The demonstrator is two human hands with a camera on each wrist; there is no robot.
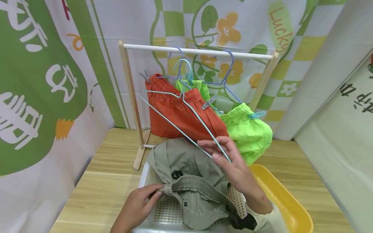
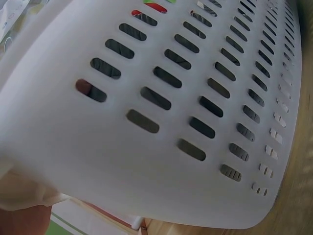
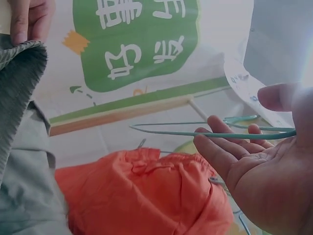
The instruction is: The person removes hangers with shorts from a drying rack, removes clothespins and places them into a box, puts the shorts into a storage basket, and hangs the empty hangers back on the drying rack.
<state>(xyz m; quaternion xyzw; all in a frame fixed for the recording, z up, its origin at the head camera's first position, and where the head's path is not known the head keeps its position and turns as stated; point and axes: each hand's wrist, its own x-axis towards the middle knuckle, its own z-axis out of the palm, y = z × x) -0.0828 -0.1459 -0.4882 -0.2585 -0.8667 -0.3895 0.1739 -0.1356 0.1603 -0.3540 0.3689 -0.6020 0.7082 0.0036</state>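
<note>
My left hand [image 1: 140, 202] pinches the elastic waistband of grey-green pants [image 1: 201, 194], which lie heaped over a white perforated basket [image 1: 172, 210]. In the right wrist view those left fingertips [image 3: 19, 36] show at the band's edge. My right hand [image 1: 233, 161] holds a light teal hanger [image 1: 201, 118] by one end, the hook raised in front of the rack. Seen from the right wrist, the hanger [image 3: 166, 132] crosses slightly bent fingers, with the thumb apart from it. The basket's slotted wall [image 2: 161, 122] fills most of the left wrist view.
Behind stands a small rack [image 1: 198, 51] with a white bar and wooden posts. Clipped to purple hangers are orange-red shorts [image 1: 177, 113] and a neon green garment [image 1: 247, 132]. A yellow tray [image 1: 282, 200] sits right of the basket on the wooden table [image 1: 96, 187]. Printed curtains surround it.
</note>
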